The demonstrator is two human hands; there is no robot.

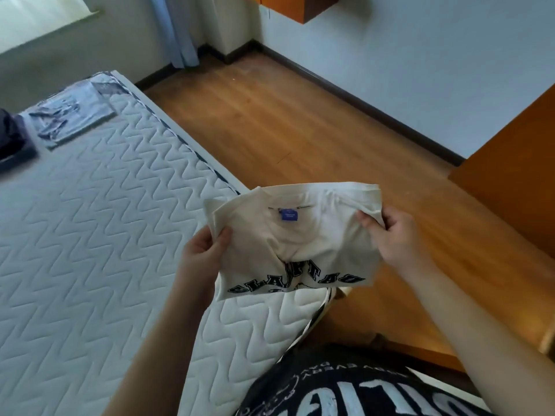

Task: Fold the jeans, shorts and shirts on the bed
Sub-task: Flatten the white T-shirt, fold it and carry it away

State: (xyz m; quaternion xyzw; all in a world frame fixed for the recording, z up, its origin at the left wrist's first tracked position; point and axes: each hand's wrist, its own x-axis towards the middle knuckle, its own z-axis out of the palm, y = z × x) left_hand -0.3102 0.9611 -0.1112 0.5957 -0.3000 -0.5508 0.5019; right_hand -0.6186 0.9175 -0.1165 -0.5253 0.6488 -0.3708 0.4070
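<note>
A cream T-shirt (300, 235) with a blue neck label and dark lettering is folded into a compact rectangle and held in the air over the bed's right edge. My left hand (204, 250) pinches its left side with thumb on top. My right hand (390, 235) grips its upper right corner. A folded pale grey-and-white printed shirt (72, 115) lies flat at the far left of the mattress (90, 235). A dark garment (15, 139) sits beside it at the frame's left edge, partly cut off.
The quilted white mattress fills the left half. Wooden floor (300, 121) runs along its right. An orange wooden cabinet (516, 175) stands at the right, a wall shelf (306, 7) at the top, blue curtains (177, 28) in the far corner.
</note>
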